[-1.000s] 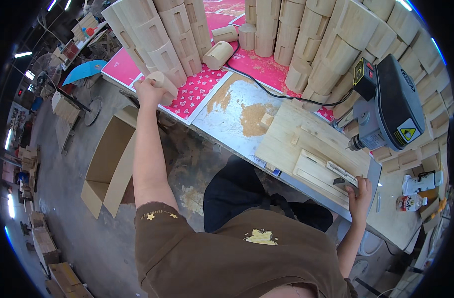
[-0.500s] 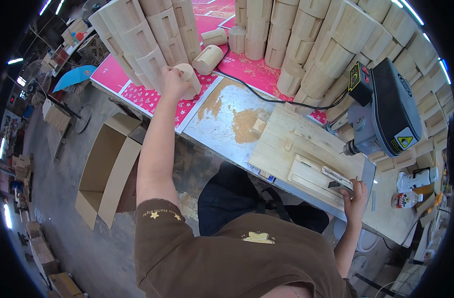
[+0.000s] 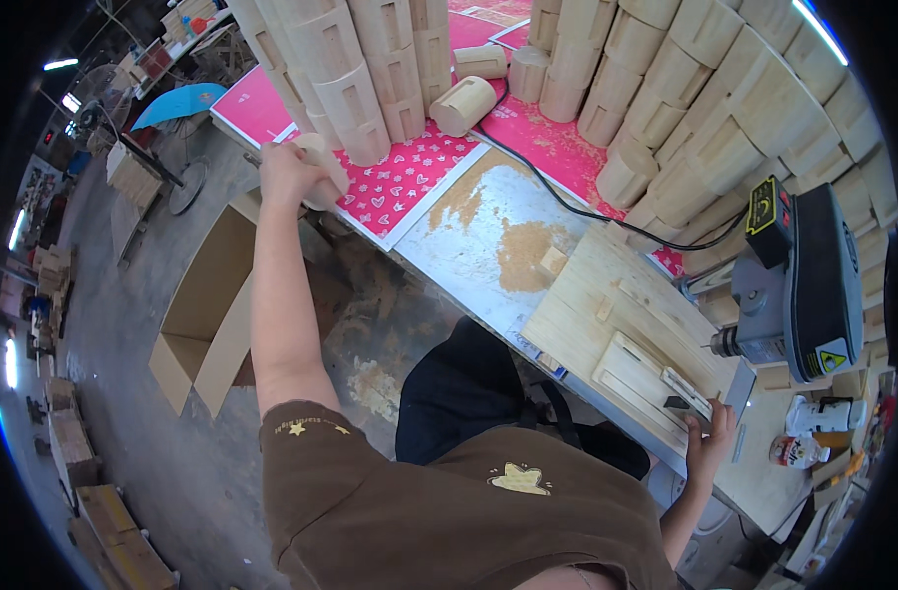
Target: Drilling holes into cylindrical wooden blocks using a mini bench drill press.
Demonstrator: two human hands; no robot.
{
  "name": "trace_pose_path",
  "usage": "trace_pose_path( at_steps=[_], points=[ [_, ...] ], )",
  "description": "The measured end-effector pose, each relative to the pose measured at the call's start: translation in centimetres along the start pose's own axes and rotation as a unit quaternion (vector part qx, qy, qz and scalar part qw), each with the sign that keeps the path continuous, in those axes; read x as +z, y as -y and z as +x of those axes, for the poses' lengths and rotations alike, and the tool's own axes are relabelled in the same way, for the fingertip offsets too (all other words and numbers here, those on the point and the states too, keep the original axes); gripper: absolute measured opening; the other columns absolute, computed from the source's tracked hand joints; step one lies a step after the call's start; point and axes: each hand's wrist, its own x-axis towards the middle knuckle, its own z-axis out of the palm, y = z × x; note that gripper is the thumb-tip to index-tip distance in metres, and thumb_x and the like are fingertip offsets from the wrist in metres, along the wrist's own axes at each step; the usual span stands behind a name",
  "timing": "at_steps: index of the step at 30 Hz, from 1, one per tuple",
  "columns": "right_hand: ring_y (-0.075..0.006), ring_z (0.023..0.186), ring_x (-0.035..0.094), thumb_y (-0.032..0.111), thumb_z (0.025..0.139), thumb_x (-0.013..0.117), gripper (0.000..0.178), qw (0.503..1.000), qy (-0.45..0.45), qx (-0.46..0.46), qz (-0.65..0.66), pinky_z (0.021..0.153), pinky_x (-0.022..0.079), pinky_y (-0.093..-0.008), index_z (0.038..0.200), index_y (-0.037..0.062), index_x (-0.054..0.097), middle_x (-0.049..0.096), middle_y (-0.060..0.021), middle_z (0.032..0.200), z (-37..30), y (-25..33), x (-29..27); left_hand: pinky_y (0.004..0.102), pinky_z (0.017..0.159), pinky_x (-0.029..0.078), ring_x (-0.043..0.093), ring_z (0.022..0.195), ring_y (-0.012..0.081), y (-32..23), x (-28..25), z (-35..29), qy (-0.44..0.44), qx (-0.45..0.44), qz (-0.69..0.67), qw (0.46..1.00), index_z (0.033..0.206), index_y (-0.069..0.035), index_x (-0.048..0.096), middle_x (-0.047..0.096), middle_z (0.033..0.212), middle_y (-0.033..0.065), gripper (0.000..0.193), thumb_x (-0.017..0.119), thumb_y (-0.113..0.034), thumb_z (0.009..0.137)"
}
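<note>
My left hand (image 3: 289, 177) is closed round a pale wooden cylinder (image 3: 324, 169) at the left edge of the table, in front of a tall stack of slotted wooden cylinders (image 3: 355, 110). At the right, my right hand (image 3: 709, 444) has its fingers curled on the end of a narrow wooden strip (image 3: 681, 385) with a dark metal piece beside it. The strip belongs to a wooden jig (image 3: 631, 369) fixed on a wooden board (image 3: 581, 295). Above the board hangs a drill press (image 3: 812, 285), its chuck (image 3: 726, 342) near the jig.
Sawdust (image 3: 532, 256) lies on the metal plate (image 3: 468, 221). Two loose cylinders (image 3: 463, 106) rest by a black cable (image 3: 547, 187). More cylinder stacks (image 3: 685, 93) stand behind. An open cardboard box (image 3: 208, 305) is on the floor at left. A bottle (image 3: 798, 451) stands at right.
My left hand has moved left with the wooden cylinder, from beside the stack to the table's edge. The view has shifted a little. My right hand stays at the jig.
</note>
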Motion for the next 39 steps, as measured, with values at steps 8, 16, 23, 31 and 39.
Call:
trace_pose_path(
  at_steps=[8,16,23,31,39],
  points=[
    [-0.0346,0.089,0.048,0.005,0.066,0.07,0.037,1.0,0.0,0.016,-0.016,0.079,0.039,-0.0403,0.099,0.0024,0.054,0.052,-0.0139,0.091,0.1,0.2,0.3,0.038,0.088,0.047,0.054,0.104,0.0333,4.8,5.9,6.4,-0.099,0.021,0.021,0.995,0.089,-0.003,0.065,0.052,0.111,0.0172,0.045,0.081,-0.019,0.05],
    [-0.0342,0.088,0.048,0.006,0.066,0.07,0.037,0.999,-0.004,0.045,-0.021,0.078,0.039,-0.0404,0.099,0.0021,0.055,0.052,-0.0136,0.09,0.3,1.0,0.2,0.0401,0.087,0.046,0.052,0.103,0.0348,3.2,7.0,4.3,-0.212,0.08,-0.045,0.973,0.099,-0.003,0.061,0.05,0.116,0.021,0.048,0.079,-0.02,0.058],
    [-0.0338,0.087,0.049,0.009,0.065,0.072,0.036,0.998,-0.012,0.048,-0.026,0.076,0.04,-0.0409,0.097,0.0025,0.056,0.053,-0.0129,0.089,0.3,1.5,-0.2,0.038,0.083,0.043,0.053,0.094,0.0296,-9.9,14.4,-2.8,-0.187,0.252,-0.333,0.889,0.097,-0.001,0.057,0.056,0.096,0.0149,0.041,0.076,-0.017,0.065],
    [-0.0332,0.081,0.049,0.007,0.061,0.073,0.037,0.999,-0.024,0.037,-0.02,0.07,0.04,-0.0407,0.094,0.0035,0.057,0.053,-0.0129,0.084,0.5,2.0,0.1,0.0354,0.077,0.049,0.059,0.09,0.027,-15.8,24.7,5.8,0.016,-0.193,-0.396,0.898,0.107,0.007,0.052,0.057,0.107,0.0219,0.065,0.083,-0.024,0.06],
    [-0.0322,0.081,0.05,0.005,0.059,0.072,0.038,0.998,-0.025,0.05,-0.028,0.07,0.04,-0.0401,0.094,0.0038,0.057,0.052,-0.0119,0.083,0.5,2.0,-0.3,0.0454,0.092,0.042,0.043,0.116,0.0374,-20.8,20.3,2.8,-0.133,-0.164,-0.25,0.945,0.119,0.003,0.042,0.045,0.124,0.0219,0.087,0.082,-0.04,0.055]
  ],
)
